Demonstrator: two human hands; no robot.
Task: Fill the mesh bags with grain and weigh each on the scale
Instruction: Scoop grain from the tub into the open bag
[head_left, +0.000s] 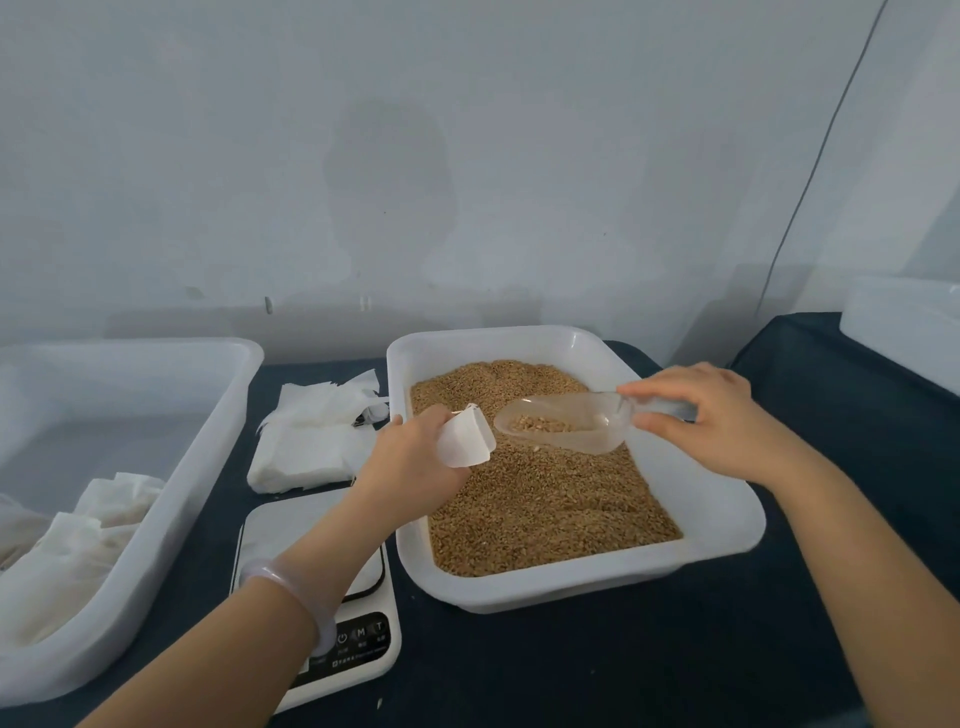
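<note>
Mesh bag (467, 440), judged light and limp so best held by its rim, gripped in left hand (410, 460) over grain (545, 499) in tray (727, 527); right hand (714, 415) pinches scoop (563, 421) handle, scoop lip just beside bag mouth.

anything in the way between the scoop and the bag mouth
Nothing visible. The scoop in the right hand points its lip at the mesh bag held by the left hand, only air between them.
</note>
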